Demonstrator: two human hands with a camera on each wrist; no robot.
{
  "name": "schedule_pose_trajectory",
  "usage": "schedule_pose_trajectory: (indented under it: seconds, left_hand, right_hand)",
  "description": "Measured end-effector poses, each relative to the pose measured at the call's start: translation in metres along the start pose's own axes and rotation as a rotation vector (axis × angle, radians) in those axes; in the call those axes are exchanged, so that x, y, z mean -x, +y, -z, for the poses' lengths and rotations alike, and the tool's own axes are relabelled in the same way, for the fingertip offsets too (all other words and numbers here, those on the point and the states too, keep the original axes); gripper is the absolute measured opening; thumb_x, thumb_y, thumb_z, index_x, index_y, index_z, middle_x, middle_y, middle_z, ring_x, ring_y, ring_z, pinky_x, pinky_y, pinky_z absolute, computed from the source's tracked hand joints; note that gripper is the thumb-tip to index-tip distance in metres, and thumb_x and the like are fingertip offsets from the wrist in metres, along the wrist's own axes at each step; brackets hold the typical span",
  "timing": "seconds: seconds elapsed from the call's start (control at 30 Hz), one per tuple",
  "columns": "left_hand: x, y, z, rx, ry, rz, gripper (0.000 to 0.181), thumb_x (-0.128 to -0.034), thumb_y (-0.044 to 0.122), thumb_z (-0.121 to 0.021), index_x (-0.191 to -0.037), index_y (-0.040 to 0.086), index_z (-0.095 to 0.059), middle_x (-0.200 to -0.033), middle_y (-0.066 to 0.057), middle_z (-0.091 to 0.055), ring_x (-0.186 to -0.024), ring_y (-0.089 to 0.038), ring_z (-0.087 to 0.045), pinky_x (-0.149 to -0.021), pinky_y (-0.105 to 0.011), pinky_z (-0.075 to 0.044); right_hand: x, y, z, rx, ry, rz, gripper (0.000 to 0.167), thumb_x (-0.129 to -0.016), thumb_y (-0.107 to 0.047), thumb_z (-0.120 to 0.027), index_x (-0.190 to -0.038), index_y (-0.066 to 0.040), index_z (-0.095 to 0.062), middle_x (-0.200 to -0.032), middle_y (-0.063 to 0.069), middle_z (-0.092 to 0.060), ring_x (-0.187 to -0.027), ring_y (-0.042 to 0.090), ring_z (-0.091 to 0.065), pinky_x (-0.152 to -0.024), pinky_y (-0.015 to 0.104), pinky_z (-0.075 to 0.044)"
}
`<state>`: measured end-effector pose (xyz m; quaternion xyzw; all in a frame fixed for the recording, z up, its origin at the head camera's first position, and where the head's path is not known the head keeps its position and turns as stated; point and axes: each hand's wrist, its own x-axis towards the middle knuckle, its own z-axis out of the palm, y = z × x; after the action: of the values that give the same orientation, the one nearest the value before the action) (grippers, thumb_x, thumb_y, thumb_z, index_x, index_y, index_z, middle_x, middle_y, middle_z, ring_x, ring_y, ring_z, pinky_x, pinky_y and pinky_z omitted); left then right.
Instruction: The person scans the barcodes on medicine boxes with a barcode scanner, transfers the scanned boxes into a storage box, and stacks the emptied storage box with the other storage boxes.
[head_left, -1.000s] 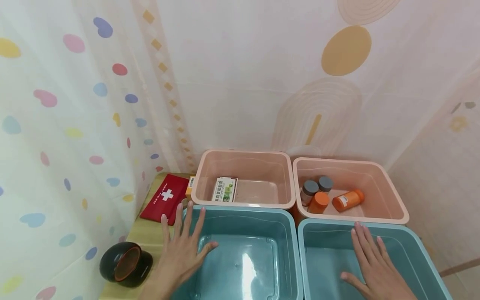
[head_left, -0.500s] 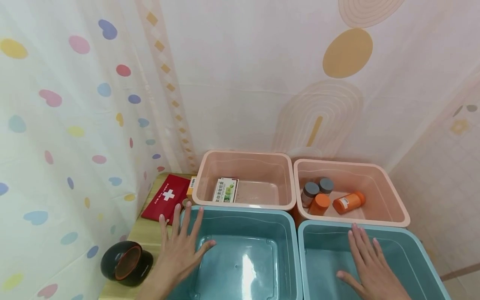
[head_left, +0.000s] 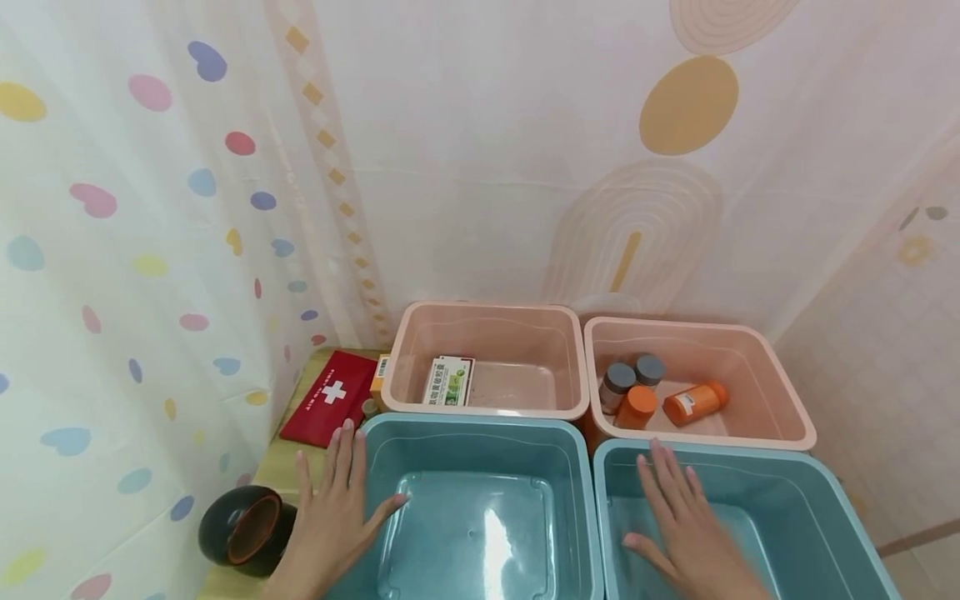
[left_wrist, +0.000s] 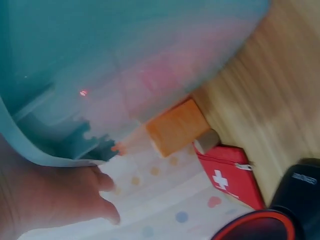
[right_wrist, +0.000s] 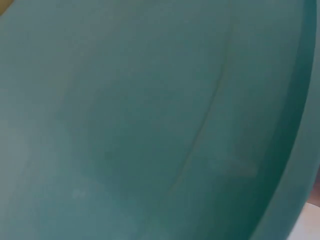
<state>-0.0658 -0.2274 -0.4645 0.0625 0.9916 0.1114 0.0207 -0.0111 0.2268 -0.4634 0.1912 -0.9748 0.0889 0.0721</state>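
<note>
My left hand (head_left: pixel 330 517) is held over the left edge of the left teal bin (head_left: pixel 480 427), palm down with fingers straight and spread. In the left wrist view, part of that hand (left_wrist: pixel 55 200) shows beside a teal bin's rim. Over the right teal bin (head_left: pixel 735 457) my right hand (head_left: pixel 686 533) hovers with straight fingers, holding nothing. The right wrist view is filled by a teal bin wall (right_wrist: pixel 150 120), and hardly any of the hand shows there. Left of my left hand lies a dark bowl (head_left: pixel 232 525) with a reddish rim, tipped on its side.
Behind stand two pink bins. The left pink bin (head_left: pixel 487 310) contains a white and green medicine box (head_left: pixel 448 382); the right pink bin (head_left: pixel 682 327) has several bottles, including an orange bottle (head_left: pixel 696 404) on its side. A red first aid pouch (head_left: pixel 330 396) and orange box (head_left: pixel 379 379) lie left.
Both hands have shifted to the left, the right hand more so. Their fingers stay straight. The bins and their contents have not moved.
</note>
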Motion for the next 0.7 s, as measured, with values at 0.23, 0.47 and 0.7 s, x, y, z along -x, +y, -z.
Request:
schedule_pose_trajectory:
  seconds: [0.23, 0.47, 0.7]
  left_hand:
    - [0.007, -0.014, -0.001, -0.009, -0.060, 0.013, 0.121, -0.0921, 0.066, -0.075, -0.170, -0.008, -0.020, -0.179, -0.032, -0.017, -0.163, -0.057, -0.019, -0.129, -0.078, -0.009]
    - [0.011, -0.025, -0.001, 0.055, -0.070, 0.016, 0.121, -0.0937, 0.064, -0.074, -0.172, -0.006, -0.014, -0.180, -0.031, -0.008, -0.165, -0.057, -0.007, -0.129, -0.079, -0.005]
    - [0.014, -0.040, 0.005, 0.204, -0.183, -0.039, 0.130, -0.0831, 0.021, -0.090, -0.171, -0.007, 0.002, -0.179, -0.033, 0.007, -0.162, -0.058, 0.007, -0.125, -0.083, 0.002]
  right_hand:
    - [-0.017, -0.042, -0.019, -0.270, -0.081, -0.028, 0.091, -0.108, -0.060, -0.059, -0.167, 0.005, -0.037, -0.185, 0.019, -0.004, -0.149, -0.012, 0.039, -0.120, 0.015, 0.028]
    - [-0.020, -0.070, -0.030, -0.373, -0.065, -0.117, 0.090, -0.106, -0.060, -0.064, -0.163, 0.007, -0.045, -0.185, 0.019, 0.002, -0.167, 0.018, 0.027, -0.123, 0.017, 0.027]
    - [-0.015, -0.065, -0.049, -0.130, 0.271, 0.075, 0.074, -0.091, -0.032, -0.087, -0.141, 0.018, -0.063, -0.185, 0.007, 0.016, -0.164, 0.005, 0.029, -0.128, 0.018, 0.021]
